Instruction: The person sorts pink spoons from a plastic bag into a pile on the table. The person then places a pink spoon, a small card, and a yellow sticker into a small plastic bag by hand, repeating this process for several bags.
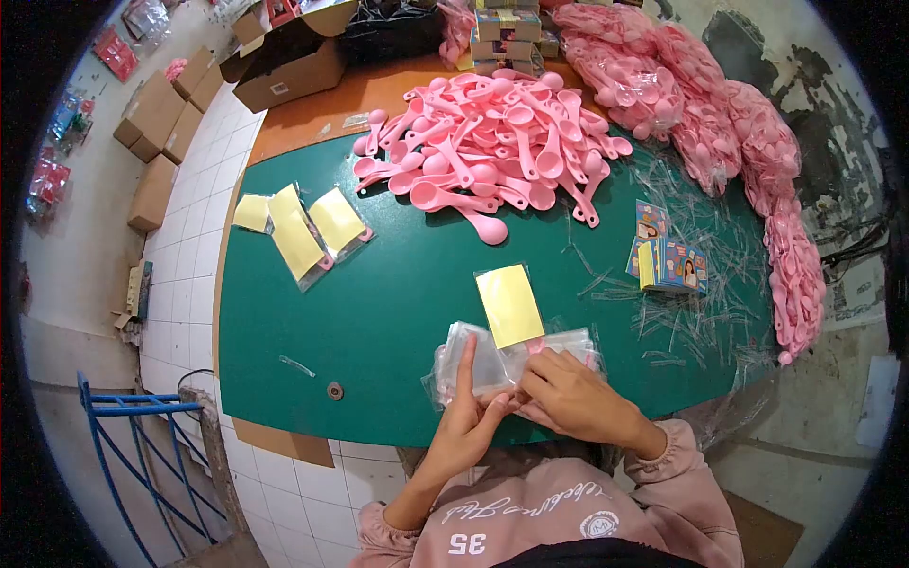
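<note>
Near the table's front edge lies a stack of clear plastic bags (pixel 478 363). My left hand (pixel 464 424) is at its lower left, index finger stretched up over the plastic, thumb and other fingers closed at the bag's lower edge. My right hand (pixel 579 398) pinches a pink plastic spoon (pixel 535 346), mostly hidden by my fingers. A yellow card (pixel 511 305) sits just beyond my right fingertips, against the spoon's visible end. Both hands nearly touch at the bag's lower edge. Further back is a large heap of pink spoons (pixel 511 142).
Several bagged yellow cards (pixel 295 241) with pink spoons lie at left. Printed cards (pixel 677 265) are stacked at right beside scattered clear plastic strips (pixel 696 327). Long bags of pink spoons (pixel 705 133) line the right edge. A cardboard box (pixel 289 80) stands behind; a blue metal frame (pixel 142 407) is lower left.
</note>
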Demonstrator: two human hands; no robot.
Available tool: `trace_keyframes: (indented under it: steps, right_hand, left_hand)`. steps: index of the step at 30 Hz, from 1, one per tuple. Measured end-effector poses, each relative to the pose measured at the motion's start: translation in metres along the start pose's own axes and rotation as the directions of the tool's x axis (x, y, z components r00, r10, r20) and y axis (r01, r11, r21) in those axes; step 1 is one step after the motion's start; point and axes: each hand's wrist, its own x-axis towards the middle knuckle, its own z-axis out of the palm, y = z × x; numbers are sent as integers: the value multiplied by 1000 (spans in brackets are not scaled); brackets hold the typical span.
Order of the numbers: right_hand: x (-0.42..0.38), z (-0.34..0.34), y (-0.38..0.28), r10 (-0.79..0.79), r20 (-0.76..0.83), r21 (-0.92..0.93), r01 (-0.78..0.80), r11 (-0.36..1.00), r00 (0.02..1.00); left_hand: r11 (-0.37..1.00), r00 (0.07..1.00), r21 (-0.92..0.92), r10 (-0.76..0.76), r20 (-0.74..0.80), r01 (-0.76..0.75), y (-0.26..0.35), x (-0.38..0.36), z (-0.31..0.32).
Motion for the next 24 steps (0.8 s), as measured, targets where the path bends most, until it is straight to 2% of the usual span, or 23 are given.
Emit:
trace_keyframes:
  steps: [1,5,7,11,13,14,15,16,18,19,20,21,22,23,24]
  right_hand:
    - [1,-1,0,-8,20,-11,8,1000,1000]
    - [3,3,-1,-69,11,-47,69,996,998]
    - [3,4,-2,-147,-1,-84,146,986,989]
    - [3,1,2,-166,-21,-92,163,982,986]
    - [1,-9,11,-216,15,194,209,959,976]
    - [-2,-20,13,-215,16,193,208,959,977]
    - [-5,-37,13,-140,113,437,78,896,984]
    - [-9,-51,19,-90,222,638,-75,767,971]
    - [-26,-85,59,-158,74,647,74,759,985]
    - [-44,-105,83,1,-18,631,11,775,1000]
    - [-66,-126,103,261,-106,588,-151,795,960]
    - [-80,-147,127,456,-224,563,-267,782,861]
    - [-110,-159,161,528,-441,140,-525,839,726]
    - [-127,-165,187,445,-661,-257,-739,623,604]
    - [-127,-164,181,439,-660,-264,-736,624,609]
  left_hand:
    - [996,999,81,34,-1,-33,2,0,0]
    - [990,998,136,41,-37,-36,5,9,-5]
    - [979,997,202,3,-75,12,6,12,-5]
    - [997,997,65,-33,-73,37,5,17,-3]
    - [989,992,136,-36,-117,52,12,19,0]
    - [989,993,135,-36,-116,52,13,21,-1]
    - [996,989,81,-18,-145,30,15,23,-4]
    - [1000,985,30,-1,-174,7,16,23,-7]
    - [999,994,31,-9,-112,12,17,22,-14]
    - [999,999,32,-14,-49,16,17,22,-16]
    - [999,999,34,-13,-45,15,16,23,-16]
    - [1000,999,-4,-15,-33,15,14,22,-16]
    - [999,1000,-44,-16,-20,15,12,22,-16]
    - [999,1000,-48,-8,-17,8,12,22,-15]
    - [999,999,-18,-40,-22,39,11,20,-15]
